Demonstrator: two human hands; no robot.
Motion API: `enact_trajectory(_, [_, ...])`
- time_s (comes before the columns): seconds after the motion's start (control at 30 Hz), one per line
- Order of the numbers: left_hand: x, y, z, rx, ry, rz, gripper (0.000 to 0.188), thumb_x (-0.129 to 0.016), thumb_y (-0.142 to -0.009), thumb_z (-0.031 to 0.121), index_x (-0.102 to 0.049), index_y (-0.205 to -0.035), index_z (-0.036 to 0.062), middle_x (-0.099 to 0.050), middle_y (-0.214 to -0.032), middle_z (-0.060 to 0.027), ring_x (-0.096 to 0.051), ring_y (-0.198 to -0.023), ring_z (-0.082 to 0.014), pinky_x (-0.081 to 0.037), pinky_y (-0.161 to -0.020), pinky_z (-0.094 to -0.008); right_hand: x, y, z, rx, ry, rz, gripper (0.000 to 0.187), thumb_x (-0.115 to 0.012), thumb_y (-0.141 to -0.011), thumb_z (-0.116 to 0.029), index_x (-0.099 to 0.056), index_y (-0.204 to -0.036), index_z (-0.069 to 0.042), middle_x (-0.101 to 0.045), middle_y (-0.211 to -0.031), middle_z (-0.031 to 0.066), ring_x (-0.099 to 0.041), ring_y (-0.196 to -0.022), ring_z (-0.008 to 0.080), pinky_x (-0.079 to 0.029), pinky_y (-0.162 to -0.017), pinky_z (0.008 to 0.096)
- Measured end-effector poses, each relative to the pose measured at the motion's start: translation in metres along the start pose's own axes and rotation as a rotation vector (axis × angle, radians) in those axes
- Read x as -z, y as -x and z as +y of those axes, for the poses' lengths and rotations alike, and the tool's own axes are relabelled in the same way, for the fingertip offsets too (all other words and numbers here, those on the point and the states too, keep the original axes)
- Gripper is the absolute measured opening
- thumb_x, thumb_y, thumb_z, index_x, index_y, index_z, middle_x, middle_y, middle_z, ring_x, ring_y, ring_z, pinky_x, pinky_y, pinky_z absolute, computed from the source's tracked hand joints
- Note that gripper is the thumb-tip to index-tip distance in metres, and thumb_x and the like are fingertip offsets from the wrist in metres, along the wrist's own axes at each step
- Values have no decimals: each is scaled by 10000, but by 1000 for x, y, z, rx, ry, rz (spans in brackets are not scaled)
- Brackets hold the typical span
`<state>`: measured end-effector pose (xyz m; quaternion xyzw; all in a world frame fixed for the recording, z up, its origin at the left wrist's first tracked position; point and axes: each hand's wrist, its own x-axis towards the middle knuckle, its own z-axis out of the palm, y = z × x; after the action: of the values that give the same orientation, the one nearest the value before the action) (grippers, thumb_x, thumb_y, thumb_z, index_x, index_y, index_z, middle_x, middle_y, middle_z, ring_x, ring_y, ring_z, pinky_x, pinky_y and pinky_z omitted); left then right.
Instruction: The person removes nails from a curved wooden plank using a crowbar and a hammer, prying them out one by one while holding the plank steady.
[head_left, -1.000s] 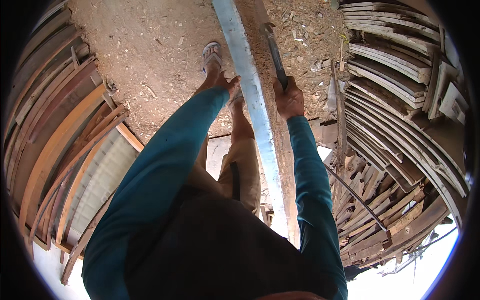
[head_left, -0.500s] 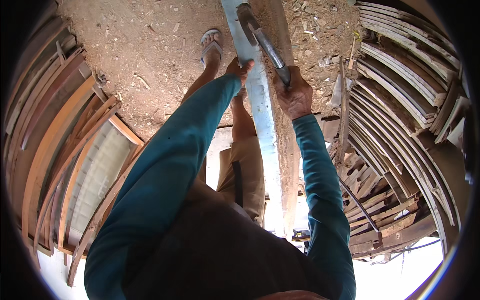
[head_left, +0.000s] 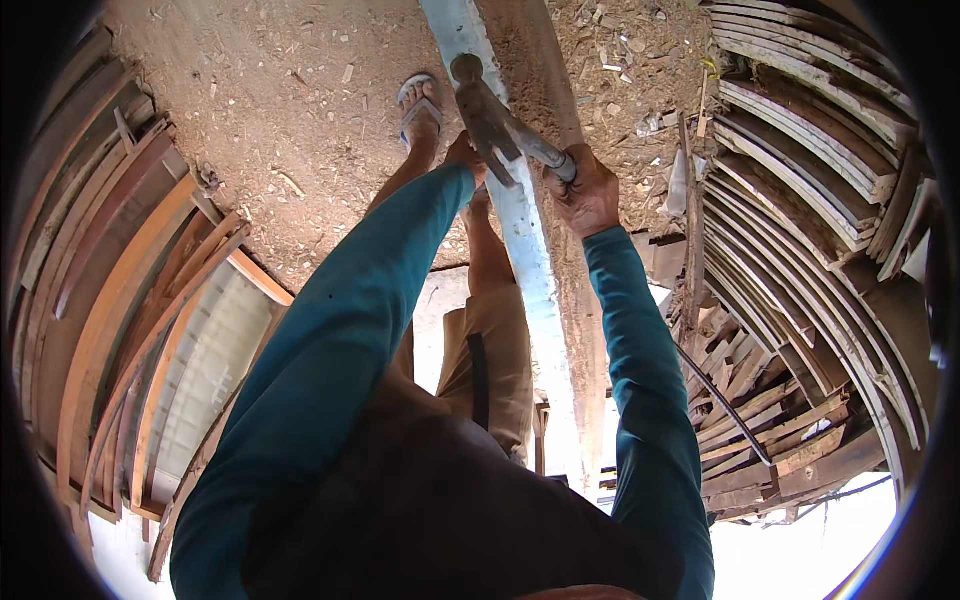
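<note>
A long wooden plank (head_left: 526, 235) runs away from me between my arms, with a pale blue painted face and bare brown wood along its right side. My right hand (head_left: 590, 196) is closed around the metal handle of a claw hammer (head_left: 486, 118). The hammer's head hangs over the plank's blue face, its claw pointing back toward me. At the plank's left edge, my left hand (head_left: 463, 158) grips the wood. The hammer head and my sleeve partly hide its fingers.
Stacked boards (head_left: 800, 165) line the right side, above a heap of broken wood pieces (head_left: 760, 400). More boards (head_left: 100, 330) lean at the left. Wood chips litter the dirt floor (head_left: 270, 100). My sandalled foot (head_left: 420, 110) stands left of the plank.
The hammer has turned in my right hand: its head swung left and toward me, and its claw now points back at me. My left hand stays at the plank's edge.
</note>
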<state>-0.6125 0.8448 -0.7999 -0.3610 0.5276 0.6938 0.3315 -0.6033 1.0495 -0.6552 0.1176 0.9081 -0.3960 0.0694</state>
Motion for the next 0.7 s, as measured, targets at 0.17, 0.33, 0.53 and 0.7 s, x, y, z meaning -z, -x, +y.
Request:
enact_trajectory(0.17, [-4, -17, 8, -56, -600, -43, 502, -683, -881, 352, -534, -1207, 2, -650, -1124, -144, -617, -1009, -249, -500, -867, -365, -3, -14, -15, -218, 210, -171, 263, -610, -877, -331, -515, -899, -87, -645, -777, 178, -641, -708, 397, -518, -594, 483])
enact_trajectory(0.33, [19, -19, -13, 34, -54, -64, 505, -649, -908, 361, -512, -1251, 17, -648, -1147, -147, -614, -1059, -270, -482, -917, -355, 4, 1, -5, 74, -3, -78, 272, -609, -873, -328, -495, -947, -93, -643, -786, 160, -646, -706, 380, -522, -602, 473])
enact_trajectory(0.53, [6, 1, 7, -24, -651, -22, 551, -710, -864, 345, -499, -1255, 20, -658, -1116, -152, -624, -1032, -230, -489, -876, -348, -1, -26, 5, -239, 189, -109, 213, -642, -840, -271, -517, -896, -108, -614, -702, 169, -632, -680, 391, -511, -591, 468])
enact_trajectory(0.7, [2, -1, 12, 15, 79, -191, 561, -724, -847, 381, -528, -1235, 26, -658, -1111, -123, -613, -995, -216, -475, -871, -338, 5, -22, 12, 12, -55, -21, 266, -622, -856, -330, -519, -912, -92, -637, -736, 173, -637, -712, 410, -505, -610, 505])
